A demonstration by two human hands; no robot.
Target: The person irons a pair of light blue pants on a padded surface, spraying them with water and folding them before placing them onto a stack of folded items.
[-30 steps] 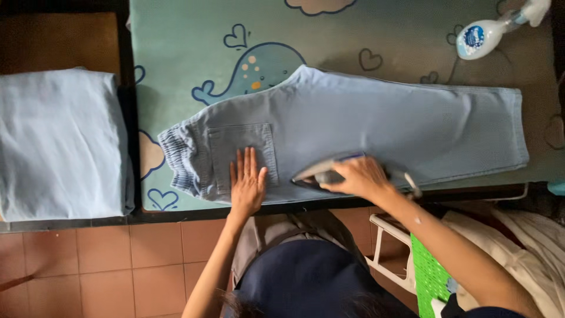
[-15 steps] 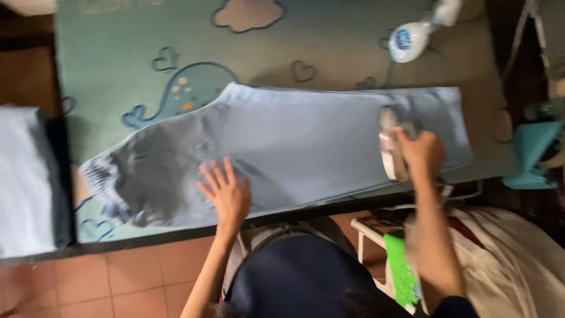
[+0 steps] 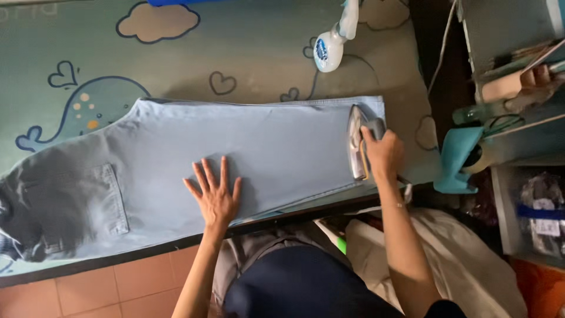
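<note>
Light blue trousers (image 3: 176, 153) lie flat on a green padded board (image 3: 247, 53) printed with whales, clouds and hearts. My left hand (image 3: 216, 196) presses flat on the trouser leg near the board's front edge, fingers spread. My right hand (image 3: 382, 154) grips the handle of a grey iron (image 3: 356, 141), which rests on the hem end of the leg at the right. A back pocket (image 3: 106, 200) shows on the left part of the trousers.
A white spray bottle (image 3: 331, 44) lies at the board's far edge. A teal stand (image 3: 462, 159) sits to the right, with shelves (image 3: 518, 88) beyond it. Pale cloth (image 3: 447, 259) lies below right. Orange floor tiles (image 3: 118, 288) run along the near side.
The iron has travelled from the middle of the trouser leg out to the hem. My left hand has shifted off the pocket to the middle of the leg. The view has swung right.
</note>
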